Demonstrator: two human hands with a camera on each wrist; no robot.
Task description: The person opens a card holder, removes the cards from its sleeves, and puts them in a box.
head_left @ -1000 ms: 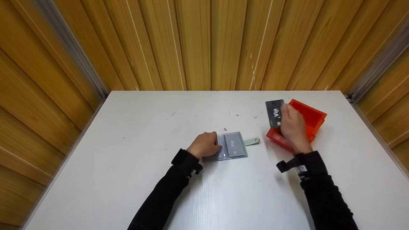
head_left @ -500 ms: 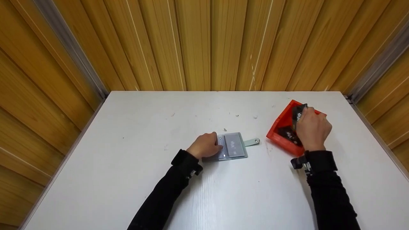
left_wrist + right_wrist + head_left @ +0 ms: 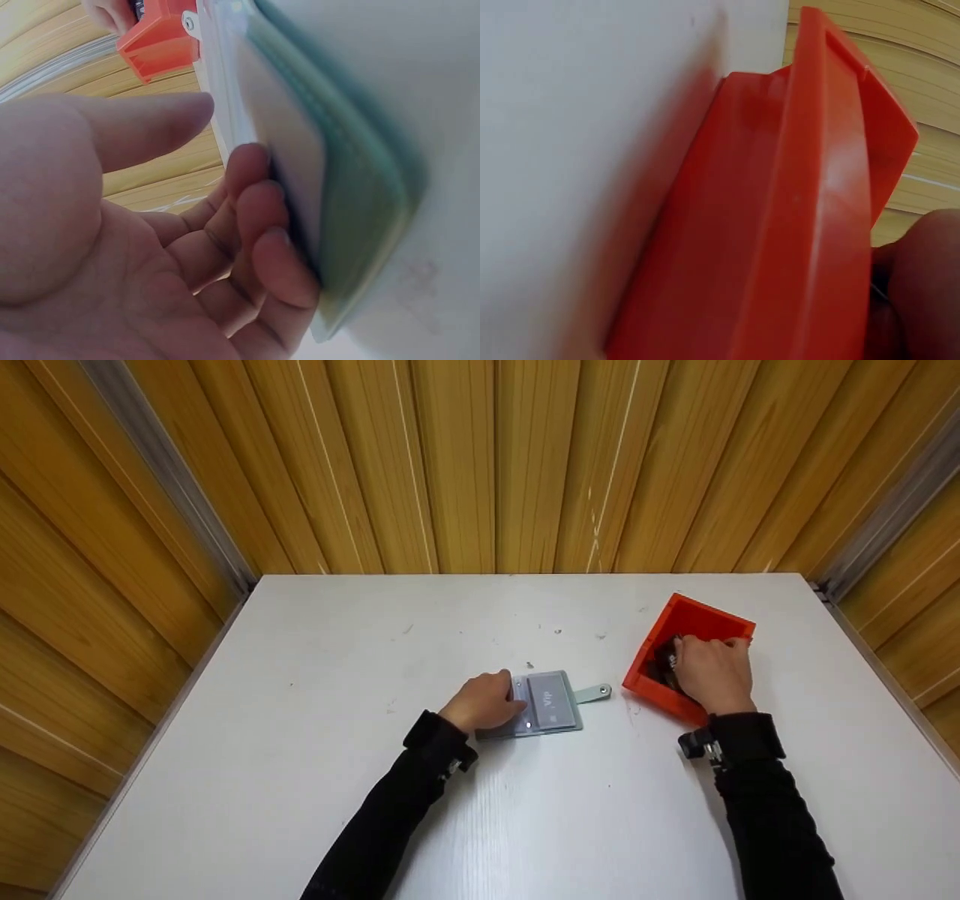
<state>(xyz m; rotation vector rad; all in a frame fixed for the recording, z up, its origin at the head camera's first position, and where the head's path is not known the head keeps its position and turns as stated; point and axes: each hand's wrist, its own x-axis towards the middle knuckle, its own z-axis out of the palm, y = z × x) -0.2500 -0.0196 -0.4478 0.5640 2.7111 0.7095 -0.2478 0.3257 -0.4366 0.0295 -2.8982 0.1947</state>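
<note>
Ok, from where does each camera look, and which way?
Head: on the head, facing forward and down at the white table; left hand, right hand and black sleeves show.
Left wrist: on that wrist, facing the green card holder; left hand and some of the right show.
Right wrist: on that wrist, facing the red bin; part of the right hand shows.
Head and left wrist share the green card holder and red bin.

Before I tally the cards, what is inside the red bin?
Inside the red bin, at least one dark card with white lettering partly shows beside the right hand. Whatever lies beneath the hand is covered.
</note>
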